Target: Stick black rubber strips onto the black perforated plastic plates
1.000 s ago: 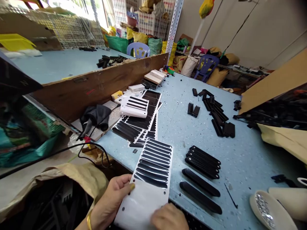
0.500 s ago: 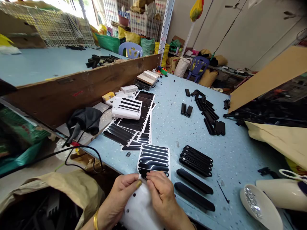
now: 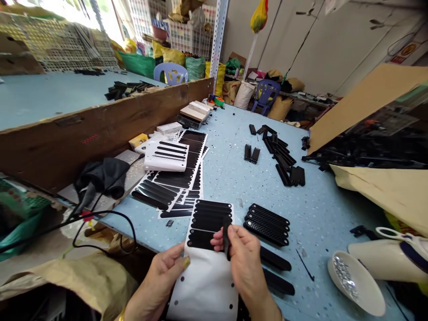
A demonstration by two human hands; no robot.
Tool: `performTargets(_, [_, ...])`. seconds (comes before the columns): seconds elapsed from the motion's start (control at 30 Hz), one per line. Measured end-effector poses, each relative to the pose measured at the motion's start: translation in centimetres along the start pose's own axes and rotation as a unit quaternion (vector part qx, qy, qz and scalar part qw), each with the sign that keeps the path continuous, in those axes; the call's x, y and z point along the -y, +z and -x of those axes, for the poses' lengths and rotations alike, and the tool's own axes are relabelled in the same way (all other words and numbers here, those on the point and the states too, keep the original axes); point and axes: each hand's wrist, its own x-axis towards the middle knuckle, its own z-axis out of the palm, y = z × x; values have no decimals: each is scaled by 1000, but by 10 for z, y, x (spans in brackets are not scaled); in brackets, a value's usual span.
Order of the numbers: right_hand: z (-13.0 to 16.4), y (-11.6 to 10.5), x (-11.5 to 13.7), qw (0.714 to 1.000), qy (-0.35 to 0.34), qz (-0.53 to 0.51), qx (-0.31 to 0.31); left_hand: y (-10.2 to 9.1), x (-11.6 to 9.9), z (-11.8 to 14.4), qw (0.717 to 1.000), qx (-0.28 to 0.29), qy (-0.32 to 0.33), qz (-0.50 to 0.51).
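Fingers of right hand pinching black strip; left hand gripping sticker sheet.

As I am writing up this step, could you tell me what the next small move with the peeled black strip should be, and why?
Probably carry the black strip across to the smooth black bars just right of the sheet. The right hand pinches it upright, clear of the white backing sheet, which the left hand steadies by its edge, so it looks fully peeled.

Looks like a small assembly workshop – blue worktable sitting covered in black plastic parts, wire crates stacking up behind.
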Motion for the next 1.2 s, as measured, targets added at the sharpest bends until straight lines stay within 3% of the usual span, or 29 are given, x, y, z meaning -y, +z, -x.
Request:
performTargets(0.1, [-5,-16,39,992,-99,-41,-67,0,-18,-21,989,-52,34,-134])
performTargets(0.17, [-5,-35,58,977,-177,-23,-115,-2,-33,-43,944,-96,100,-299])
performTargets(0.2, [-4,-47,64,970,-206,-1,-131,-4,-40,-55,898,-123,148,-395])
performTargets(0.27, [2,-70,68,956,-242,78,-143,-8,-53,-78,772,-172,239,-564])
performTargets(0.33, [11,-91,64,940,-257,186,-128,-10,-61,-94,656,-182,310,-664])
performTargets(0.4, [22,-105,57,917,-266,280,-103,-8,-61,-98,589,-183,380,-689])
performTargets(0.43, [27,-109,54,907,-271,311,-88,-4,-59,-96,578,-193,416,-675])
performTargets(0.47, [32,-111,50,899,-277,331,-74,3,-55,-91,582,-203,448,-648])
performTargets(0.5, [37,-111,47,893,-285,344,-61,12,-49,-84,604,-205,467,-612])
performTargets(0.53, [41,-110,43,885,-296,355,-48,23,-43,-76,645,-194,466,-574])
performTargets(0.57, [44,-107,40,875,-309,370,-34,35,-36,-68,704,-130,435,-547])
performTargets(0.63, [48,-101,33,846,-349,402,-10,62,-22,-55,815,22,285,-503])
performTargets(0.67, [49,-99,31,832,-369,414,-7,75,-16,-52,852,80,210,-473])
performTargets(0.73, [48,-96,28,817,-390,424,-18,94,-7,-51,907,142,85,-388])
performTargets(0.8, [47,-99,29,826,-376,418,-43,105,-2,-57,944,146,11,-295])
performTargets(0.9, [44,-114,34,838,-350,415,-62,110,-2,-70,967,119,-35,-221])
performTargets(1.03, [41,-134,37,836,-363,406,-69,115,-6,-82,963,98,-16,-252])
performTargets(1.2, [36,-137,39,895,-301,319,-74,115,-6,-92,939,120,2,-323])
